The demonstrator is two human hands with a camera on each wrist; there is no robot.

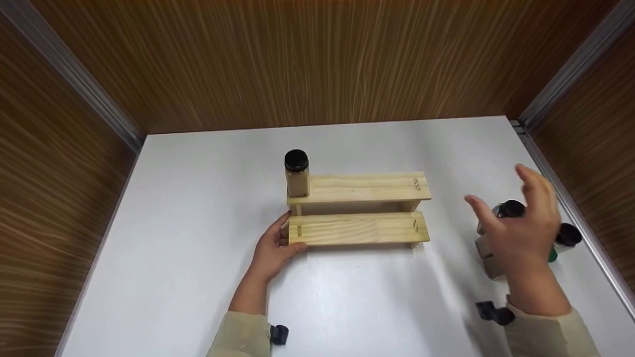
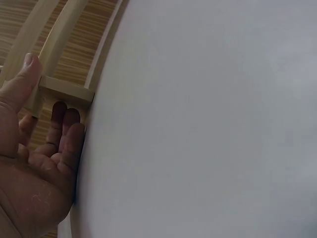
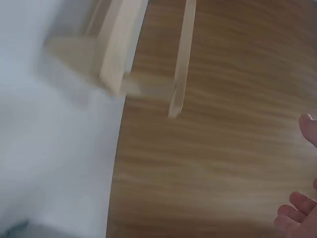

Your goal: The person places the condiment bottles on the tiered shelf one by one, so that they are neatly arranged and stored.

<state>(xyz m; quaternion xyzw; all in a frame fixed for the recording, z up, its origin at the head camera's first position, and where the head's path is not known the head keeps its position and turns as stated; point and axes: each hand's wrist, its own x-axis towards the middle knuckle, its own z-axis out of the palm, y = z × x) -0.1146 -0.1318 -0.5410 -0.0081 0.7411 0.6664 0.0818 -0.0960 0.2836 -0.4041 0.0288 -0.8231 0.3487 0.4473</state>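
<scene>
A two-tier wooden rack (image 1: 357,229) stands on the white table in the head view. My left hand (image 1: 273,253) grips the left end of its lower tier, thumb at the front edge and fingers at the side. In the left wrist view the thumb (image 2: 25,82) lies along the wood and the other fingers bend near the rack's leg. A spice jar (image 1: 297,181) with a black lid and tan contents stands at the upper tier's left end. My right hand (image 1: 528,233) is raised over several jars at the right, thumb and fingers spread, holding nothing; it partly hides them.
Black-lidded jars (image 1: 568,234) are grouped near the table's right edge, with a bit of green (image 1: 552,255) among them. Wood-grain panels (image 1: 322,64) wall the white table (image 1: 188,208) at the back and both sides.
</scene>
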